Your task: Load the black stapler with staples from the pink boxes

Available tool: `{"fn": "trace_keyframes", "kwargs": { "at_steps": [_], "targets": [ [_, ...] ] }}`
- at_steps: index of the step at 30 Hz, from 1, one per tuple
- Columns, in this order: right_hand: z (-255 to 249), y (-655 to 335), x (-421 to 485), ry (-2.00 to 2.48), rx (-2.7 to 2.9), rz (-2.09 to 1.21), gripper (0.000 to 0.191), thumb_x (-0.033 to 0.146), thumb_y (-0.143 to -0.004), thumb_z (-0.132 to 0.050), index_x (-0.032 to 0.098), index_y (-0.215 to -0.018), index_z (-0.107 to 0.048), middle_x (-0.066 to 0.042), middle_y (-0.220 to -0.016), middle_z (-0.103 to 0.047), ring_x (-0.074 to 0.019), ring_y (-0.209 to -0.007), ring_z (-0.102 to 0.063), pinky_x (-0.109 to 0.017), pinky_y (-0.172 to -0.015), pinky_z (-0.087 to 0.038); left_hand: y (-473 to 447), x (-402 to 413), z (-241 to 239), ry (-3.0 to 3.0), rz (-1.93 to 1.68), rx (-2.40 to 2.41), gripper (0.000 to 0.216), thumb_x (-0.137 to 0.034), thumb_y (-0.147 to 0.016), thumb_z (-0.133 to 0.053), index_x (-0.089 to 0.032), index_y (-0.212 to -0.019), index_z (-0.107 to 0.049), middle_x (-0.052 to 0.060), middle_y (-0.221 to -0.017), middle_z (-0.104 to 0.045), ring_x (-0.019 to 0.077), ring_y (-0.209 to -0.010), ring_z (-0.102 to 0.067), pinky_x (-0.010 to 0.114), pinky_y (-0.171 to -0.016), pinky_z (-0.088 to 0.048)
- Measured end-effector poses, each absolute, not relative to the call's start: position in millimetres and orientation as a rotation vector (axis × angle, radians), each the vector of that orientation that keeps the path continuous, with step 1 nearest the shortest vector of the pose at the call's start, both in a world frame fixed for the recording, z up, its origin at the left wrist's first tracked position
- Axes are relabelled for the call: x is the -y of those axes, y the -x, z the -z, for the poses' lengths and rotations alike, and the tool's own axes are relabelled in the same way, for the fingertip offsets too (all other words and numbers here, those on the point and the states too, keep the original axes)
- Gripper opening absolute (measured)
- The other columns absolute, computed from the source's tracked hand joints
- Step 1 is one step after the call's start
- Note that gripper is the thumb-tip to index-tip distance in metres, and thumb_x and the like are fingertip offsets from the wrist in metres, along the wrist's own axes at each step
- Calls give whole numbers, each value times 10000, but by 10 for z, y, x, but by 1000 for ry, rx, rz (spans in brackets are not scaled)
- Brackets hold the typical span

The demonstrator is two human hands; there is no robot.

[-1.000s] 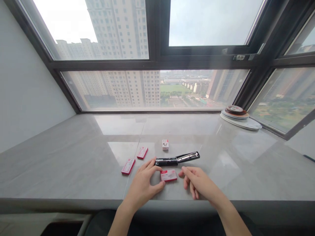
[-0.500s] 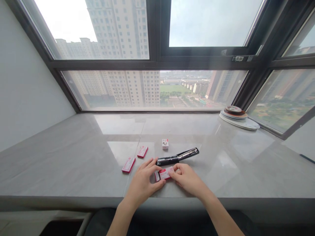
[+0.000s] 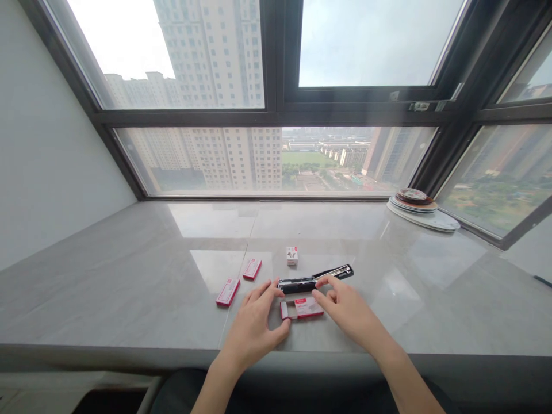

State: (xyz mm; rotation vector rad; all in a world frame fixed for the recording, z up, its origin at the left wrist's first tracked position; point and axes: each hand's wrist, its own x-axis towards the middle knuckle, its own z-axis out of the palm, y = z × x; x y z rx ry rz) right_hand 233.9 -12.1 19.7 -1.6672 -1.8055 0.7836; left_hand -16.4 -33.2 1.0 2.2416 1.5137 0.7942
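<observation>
A red staple box (image 3: 305, 307) lies on the grey sill (image 3: 129, 287), its inner tray pushed out a little at the left end. My left hand (image 3: 257, 323) curls round that left end, thumb against the tray and index finger by the black stapler (image 3: 314, 281). The stapler lies just behind the box with its top arm swung open to the right. My right hand (image 3: 348, 309) has its fingers spread. Its thumb rests at the box's right end and its index fingertip touches the stapler's open arm.
Two more red staple boxes (image 3: 227, 291) (image 3: 252, 268) lie to the left, and a small white box (image 3: 292, 255) stands behind the stapler. A stack of plates (image 3: 420, 208) sits at the far right corner by the window. The sill's front edge runs just below my wrists.
My right hand came in from the right, pinched the staple box and slid its tray out to the left, then opened and reached up to the stapler. My left hand stayed put.
</observation>
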Motion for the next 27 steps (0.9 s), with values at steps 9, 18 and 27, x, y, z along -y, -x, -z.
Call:
{"fn": "trace_keyframes", "kwargs": {
  "at_steps": [9,18,27],
  "targets": [
    [-204,-1822,-83,1455,1765,-1152,350,480,-974,-547,188,-1152,-621,12,-650,-656,-156,-584,-582,-254,-551,-363,160,312,42,-2284,-773,-1501,475,-232,-849,-640,-342,-1311,-623,-15,-1608,-448,257,-1500,-392,469,-1226,-365],
    [-147,-1610,-203,1476,1753,-823,167,374,-935,-616,215,-953,-665,23,-635,-618,-147,-607,-565,-250,-586,-351,158,313,-15,-2269,-783,-1494,466,-260,-862,-643,-334,-1321,-627,14,-1572,-494,280,-1496,-396,477,-1216,-379],
    [-106,-1711,-147,1557,1683,-989,264,419,-978,-531,186,-960,-653,-15,-631,-673,-154,-571,-587,-253,-561,-367,173,329,-10,-2264,-784,-1487,436,-274,-878,-633,-306,-1313,-622,25,-1589,-472,287,-1486,-404,475,-1209,-377]
  ]
}}
